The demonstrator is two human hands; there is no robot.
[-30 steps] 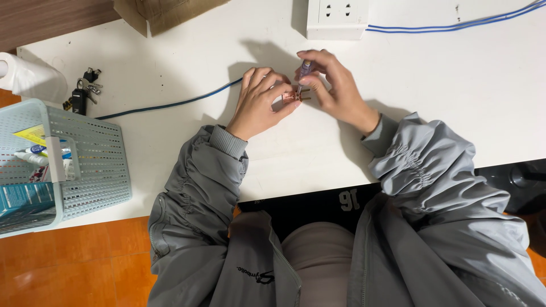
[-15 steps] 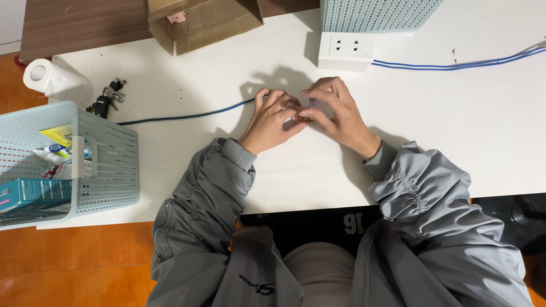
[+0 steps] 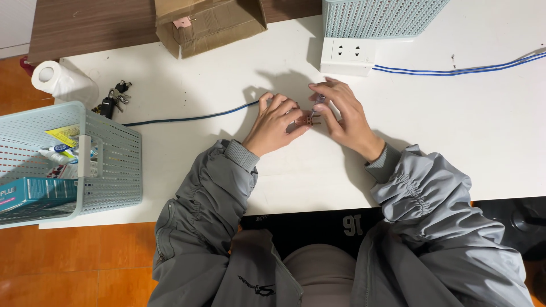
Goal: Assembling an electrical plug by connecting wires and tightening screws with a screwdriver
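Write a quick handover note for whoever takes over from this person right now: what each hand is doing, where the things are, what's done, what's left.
Left hand: fingers pinch a small brown plug part on the white table, at the end of the blue cable.
Right hand: holds a small tool, its tip at the part.
Nearby: white socket behind the hands, keys and a paper roll to the left, a basket at the left edge.
Done: part and cable end are together in hand.
Left: cannot tell how far the fitting is; the fingers hide it.
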